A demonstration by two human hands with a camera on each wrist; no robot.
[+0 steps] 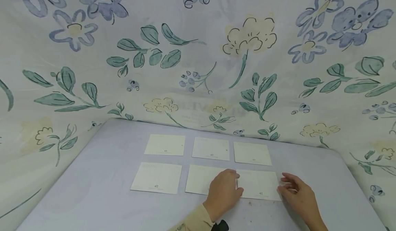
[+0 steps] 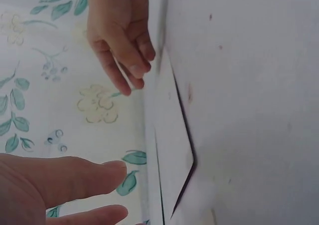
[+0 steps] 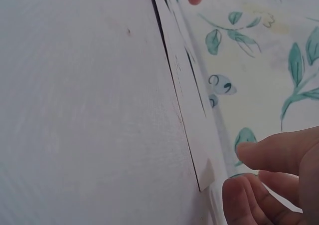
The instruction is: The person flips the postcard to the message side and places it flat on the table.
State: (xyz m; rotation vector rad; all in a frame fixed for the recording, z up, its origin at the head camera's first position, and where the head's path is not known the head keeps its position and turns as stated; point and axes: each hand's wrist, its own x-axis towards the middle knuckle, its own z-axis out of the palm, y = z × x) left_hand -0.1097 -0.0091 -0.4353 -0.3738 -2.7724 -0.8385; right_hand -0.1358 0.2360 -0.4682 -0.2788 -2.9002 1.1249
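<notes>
A white card [image 1: 258,185] with a small dark mark near its lower edge lies flat at the right end of the front row. My left hand [image 1: 224,191] is at that card's left edge and covers part of the middle front card [image 1: 199,179]. In the left wrist view, the thumb [image 2: 94,177] and a finger of this hand are extended and apart. At the card's right edge is my right hand [image 1: 298,195], its fingers loosely bent. Nothing shows between thumb and fingers in the right wrist view; whether either hand touches the card, I cannot tell.
Another card [image 1: 156,177] lies at the front left. Behind are three more cards: left [image 1: 165,145], middle [image 1: 210,148] and right [image 1: 252,153]. All rest on a pale table [image 1: 92,176], backed by a floral cloth [image 1: 198,52]. Small specks dot the near tabletop.
</notes>
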